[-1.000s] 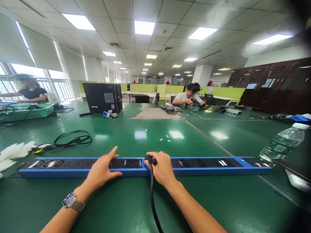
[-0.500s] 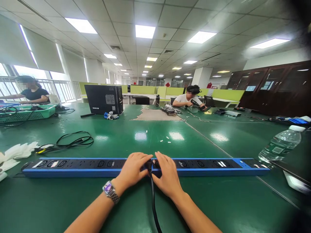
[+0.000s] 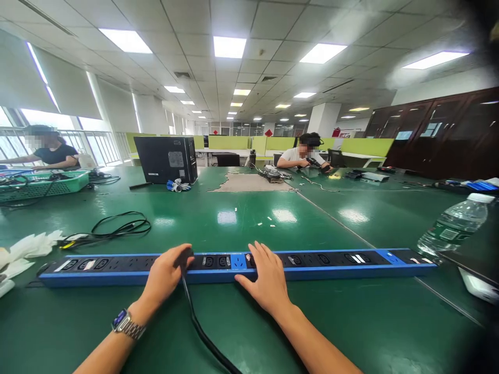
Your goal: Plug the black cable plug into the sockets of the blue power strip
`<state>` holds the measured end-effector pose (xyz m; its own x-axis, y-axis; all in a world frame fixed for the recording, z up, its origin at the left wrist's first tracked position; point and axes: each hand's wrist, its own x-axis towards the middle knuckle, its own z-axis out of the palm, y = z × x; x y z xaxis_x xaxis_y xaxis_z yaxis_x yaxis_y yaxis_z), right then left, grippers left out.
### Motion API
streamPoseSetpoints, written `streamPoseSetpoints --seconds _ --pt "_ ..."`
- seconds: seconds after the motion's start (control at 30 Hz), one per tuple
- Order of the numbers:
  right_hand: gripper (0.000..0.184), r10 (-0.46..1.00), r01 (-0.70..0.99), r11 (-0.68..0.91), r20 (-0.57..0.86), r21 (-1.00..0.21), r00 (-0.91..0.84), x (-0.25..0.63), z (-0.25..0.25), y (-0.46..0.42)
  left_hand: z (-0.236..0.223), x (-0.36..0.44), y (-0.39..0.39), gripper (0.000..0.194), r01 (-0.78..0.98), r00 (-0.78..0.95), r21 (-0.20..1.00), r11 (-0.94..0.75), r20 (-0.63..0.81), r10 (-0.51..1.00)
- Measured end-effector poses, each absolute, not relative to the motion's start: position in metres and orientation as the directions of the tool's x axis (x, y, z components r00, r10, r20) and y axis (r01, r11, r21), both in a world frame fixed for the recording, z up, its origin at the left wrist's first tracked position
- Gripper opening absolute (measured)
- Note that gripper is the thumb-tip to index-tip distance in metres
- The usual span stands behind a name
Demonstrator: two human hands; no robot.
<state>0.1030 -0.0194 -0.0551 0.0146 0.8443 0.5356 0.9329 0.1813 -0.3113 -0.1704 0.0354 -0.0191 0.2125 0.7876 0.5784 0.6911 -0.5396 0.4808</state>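
Note:
A long blue-and-black power strip lies across the green table in front of me. My left hand is closed round the plug of a thick black power cord, over the strip's left half. My fingers hide most of the plug, and I cannot tell whether it touches a socket. From that hand the cord runs down and right, out of view. My right hand rests across the strip right of its middle, fingers stretched and thumb apart, holding nothing. A bare blue socket section shows between my hands.
At right stands a tilted-looking water bottle. Coiled thin black cable and white tissues lie at left. Farther back are a computer case, a green basket and two people, one left, one right.
The plug has passed from my right hand to my left at the middle blue socket. My left hand then carried it leftward along the strip; my right hand has opened.

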Motion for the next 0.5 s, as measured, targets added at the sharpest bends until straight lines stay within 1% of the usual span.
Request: streamPoseSetpoints --seconds 0.07,0.17,0.3,0.4,0.47,0.5 --pt "0.068 0.835 0.929 0.188 0.549 -0.318 0.019 0.101 -0.054 -0.019 -0.027 -0.174 0.039 0.039 0.681 0.274 0.491 -0.543 0.517 0.811" --pt "0.063 0.829 0.923 0.197 0.559 -0.33 0.023 0.1 -0.052 -0.018 -0.028 -0.17 0.04 0.039 0.661 0.362 0.471 -0.584 0.481 0.798" --pt "0.065 0.822 0.903 0.228 0.569 -0.363 0.022 0.099 -0.049 -0.02 -0.028 -0.169 0.042 0.036 0.686 0.416 0.379 -0.621 0.495 0.762" --pt "0.063 0.809 0.877 0.298 0.587 -0.376 -0.023 0.089 -0.046 -0.022 -0.035 -0.173 0.042 0.035 0.702 0.419 0.327 -0.633 0.529 0.737" --pt "0.06 0.807 0.853 0.356 0.586 -0.383 -0.074 0.073 -0.041 -0.021 -0.039 -0.175 0.041 0.04 0.705 0.423 0.314 -0.636 0.533 0.733" --pt "0.058 0.805 0.838 0.386 0.584 -0.386 -0.102 0.062 -0.039 -0.018 -0.04 -0.175 0.04 0.047 0.707 0.424 0.316 -0.632 0.526 0.737"
